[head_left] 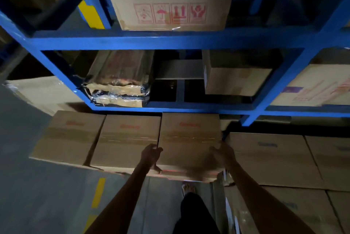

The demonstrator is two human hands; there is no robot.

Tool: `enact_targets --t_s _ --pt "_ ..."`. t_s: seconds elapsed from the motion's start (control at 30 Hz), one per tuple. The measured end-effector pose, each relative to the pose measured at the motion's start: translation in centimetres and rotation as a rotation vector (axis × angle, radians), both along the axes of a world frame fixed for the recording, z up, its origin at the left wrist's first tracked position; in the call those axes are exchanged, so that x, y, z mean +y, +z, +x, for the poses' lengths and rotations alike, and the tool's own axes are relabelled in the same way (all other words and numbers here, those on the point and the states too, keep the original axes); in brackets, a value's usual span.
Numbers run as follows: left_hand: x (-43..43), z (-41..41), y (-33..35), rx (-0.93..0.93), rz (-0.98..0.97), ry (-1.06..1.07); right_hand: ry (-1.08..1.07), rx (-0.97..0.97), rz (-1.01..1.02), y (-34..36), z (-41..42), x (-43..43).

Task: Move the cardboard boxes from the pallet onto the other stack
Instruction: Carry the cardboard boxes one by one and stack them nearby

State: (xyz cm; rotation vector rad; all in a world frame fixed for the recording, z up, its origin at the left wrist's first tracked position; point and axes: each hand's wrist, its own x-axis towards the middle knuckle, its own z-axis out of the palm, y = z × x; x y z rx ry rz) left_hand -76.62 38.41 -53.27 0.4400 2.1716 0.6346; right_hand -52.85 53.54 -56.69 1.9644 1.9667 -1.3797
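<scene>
Box [189, 139] front blurred; left hand [152, 155] fingers curl round edge, right hand [223, 155] grip unreadable.

Both our bare forearms reach forward, side by side. Our left hand [151, 155] curls its fingers round the near left edge of a box [189, 139]; our right hand [223, 153] lies against its right side, fingers blurred.

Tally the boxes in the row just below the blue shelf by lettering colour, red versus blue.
red-lettered boxes: 3
blue-lettered boxes: 2
Total: 5
</scene>
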Motion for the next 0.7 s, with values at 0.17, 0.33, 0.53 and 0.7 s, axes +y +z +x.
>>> enact_targets --t_s 0.17,0.33,0.53,0.7 --pt "6.9 -2.4 -4.7 0.0 -0.112 -0.07 -0.104 -0.116 -0.029 -3.3 -0.8 5.9" --pt "11.6 -3.7 -8.9 0.058 -0.149 -0.063 -0.162 -0.132 -0.119 -7.5 -1.8 10.3" --pt "12.3 -5.0 -16.3 0.129 -0.209 0.022 -0.219 -0.068 -0.212 -10.8 -3.7 12.2" --pt "14.3 -3.7 -13.9 0.192 -0.257 0.07 -0.278 -0.008 -0.238 -13.4 -4.4 12.1"
